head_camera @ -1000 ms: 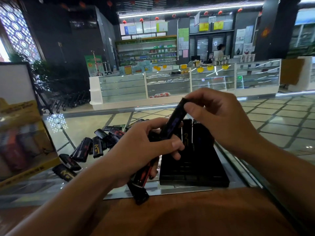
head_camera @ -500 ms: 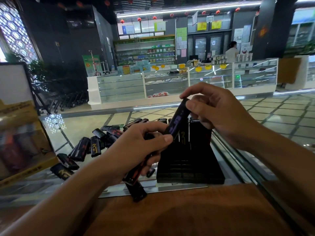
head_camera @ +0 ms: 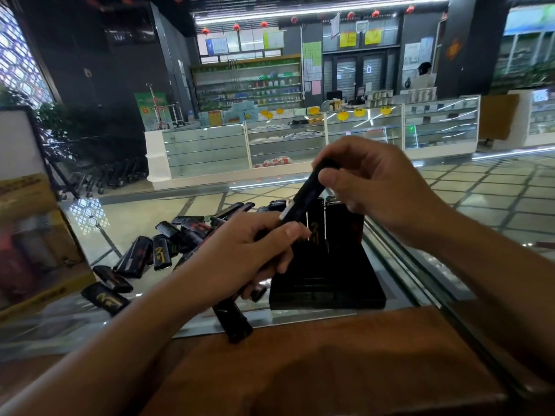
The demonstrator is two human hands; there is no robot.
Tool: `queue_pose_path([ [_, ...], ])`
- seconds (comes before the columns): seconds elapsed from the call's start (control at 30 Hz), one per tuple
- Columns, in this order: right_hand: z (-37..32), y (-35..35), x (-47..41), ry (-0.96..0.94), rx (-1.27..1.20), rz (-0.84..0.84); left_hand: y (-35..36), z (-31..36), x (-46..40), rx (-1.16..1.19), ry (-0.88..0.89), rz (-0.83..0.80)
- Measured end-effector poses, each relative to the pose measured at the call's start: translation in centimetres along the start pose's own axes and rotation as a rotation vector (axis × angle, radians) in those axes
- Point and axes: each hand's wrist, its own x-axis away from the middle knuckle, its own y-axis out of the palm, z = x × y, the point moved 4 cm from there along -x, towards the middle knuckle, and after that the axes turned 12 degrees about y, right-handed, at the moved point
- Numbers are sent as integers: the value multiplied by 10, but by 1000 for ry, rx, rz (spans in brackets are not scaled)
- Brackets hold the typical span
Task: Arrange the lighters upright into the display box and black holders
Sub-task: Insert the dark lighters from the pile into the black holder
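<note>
Right hand (head_camera: 378, 187) pinches the tilted lighter's (head_camera: 306, 199) top; left hand (head_camera: 249, 253) grips a bundle of lighters. The holder (head_camera: 327, 283) sits just below the right fingers, nearer that hand.

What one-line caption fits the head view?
Right hand pulls a lighter from the left hand bundle above the black holder.

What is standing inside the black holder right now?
A few black lighters stand upright along the back row of the black holder. Front slots look unfilled. The left hand and right hand hide part of that row.
</note>
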Motion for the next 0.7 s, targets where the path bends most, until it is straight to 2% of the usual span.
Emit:
queue_pose_path([
  [0.1, 5, -23, 1, -30, 175, 122, -10, -9, -1, -355, 53, 13],
  [0.2, 8, -32, 4, -77, 456, 151, -7, -13, -2, -561, 45, -118],
  [0.27, 8, -28, 7, -90, 546, 128, -4, -16, -2, -602, 25, -167],
  [0.5, 15, -25, 11, -130, 730, 122, -4, -17, 1, -657, 58, -153],
  [0.7, 19, -21, 11, -156, 725, 129, -5, -20, 2, -623, 82, -122],
])
